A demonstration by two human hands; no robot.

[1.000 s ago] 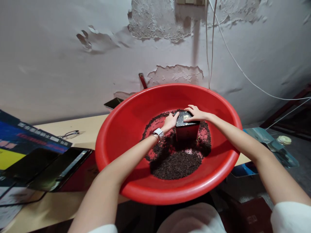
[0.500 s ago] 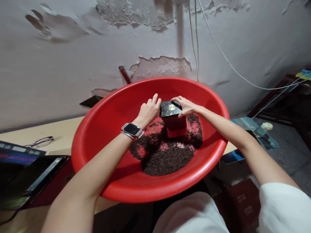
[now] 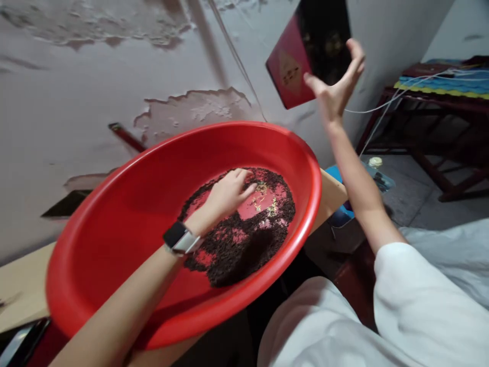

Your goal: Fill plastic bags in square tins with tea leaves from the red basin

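A dark-and-red box with a gold diamond-shaped label hangs tilted in the air at the upper right. My right hand grips it, thumb on one side and fingers on the other. Below, a large red plastic basin holds loose dark brown bits, like dried leaves or grains, spread thinly in places. My left hand is inside the basin just over these bits, its thumb and fingers apart, with nothing visible in it. A smartwatch is on my left wrist. Gold flecks lie on the basin's floor to the right of that hand.
The basin rests on a pale wooden table. Behind it stands a wall with peeling plaster and hanging cables. A dark red rack with coloured items on top is at the right. A dark screen-like edge shows at lower left.
The box has been lifted from the basin by my right hand, up and to the right. My left hand has come away from the box and down toward the bits. The view has turned right.
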